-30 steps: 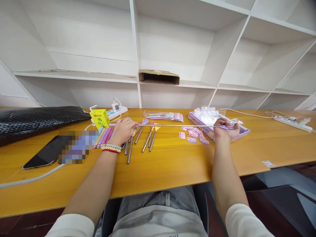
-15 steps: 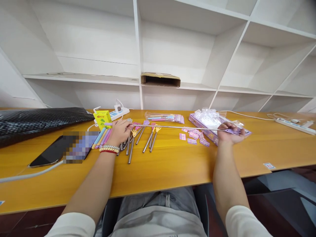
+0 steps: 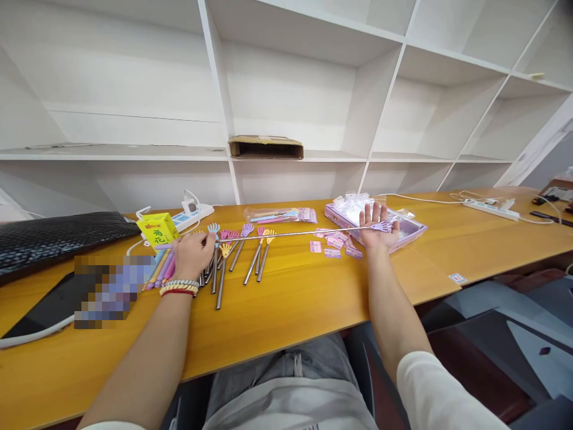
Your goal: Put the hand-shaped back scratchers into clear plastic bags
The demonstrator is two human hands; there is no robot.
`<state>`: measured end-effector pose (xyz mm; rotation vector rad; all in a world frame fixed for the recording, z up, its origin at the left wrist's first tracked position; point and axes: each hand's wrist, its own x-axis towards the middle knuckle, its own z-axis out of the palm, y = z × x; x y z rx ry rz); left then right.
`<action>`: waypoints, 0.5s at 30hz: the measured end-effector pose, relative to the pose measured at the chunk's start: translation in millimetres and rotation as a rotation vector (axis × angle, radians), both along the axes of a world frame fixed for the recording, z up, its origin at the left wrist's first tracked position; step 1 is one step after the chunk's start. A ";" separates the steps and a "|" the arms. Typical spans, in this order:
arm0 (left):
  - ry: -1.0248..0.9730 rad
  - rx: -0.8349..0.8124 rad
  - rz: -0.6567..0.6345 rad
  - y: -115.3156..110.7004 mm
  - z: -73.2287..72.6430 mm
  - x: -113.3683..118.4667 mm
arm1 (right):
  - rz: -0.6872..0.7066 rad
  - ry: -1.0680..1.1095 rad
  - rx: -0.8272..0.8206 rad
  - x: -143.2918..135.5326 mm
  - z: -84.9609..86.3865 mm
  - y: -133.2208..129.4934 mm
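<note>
A long thin metal rod (image 3: 295, 233) stretches nearly level above the table, between my two hands. My left hand (image 3: 193, 255) is closed around its handle end, with a purple tip poking out at the left. At the rod's other end a small purple hand-shaped head (image 3: 381, 226) rests against my right hand (image 3: 377, 227), whose palm faces up with the fingers spread. Below the rod, several short metal scratchers with coloured hand heads, one of them yellow (image 3: 225, 251), lie on the table. Coloured handles (image 3: 165, 266) lie beside my left wrist.
A purple box (image 3: 409, 237) with clear bags stands behind my right hand, small pink cards (image 3: 332, 253) left of it. At the left are a yellow carton (image 3: 157, 232), a black bag (image 3: 62, 239) and a phone (image 3: 45, 304). White shelves (image 3: 286, 89) rise behind.
The fingers of my right hand have uncurled from the purple head and spread out. My left hand stays closed on the other end. The camera view has turned to the right.
</note>
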<state>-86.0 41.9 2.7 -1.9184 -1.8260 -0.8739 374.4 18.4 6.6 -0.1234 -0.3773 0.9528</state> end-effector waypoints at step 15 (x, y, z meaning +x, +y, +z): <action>-0.003 -0.066 0.122 -8.3 5.6 15.3 | -0.052 -0.044 -0.086 4.4 -10.5 6.9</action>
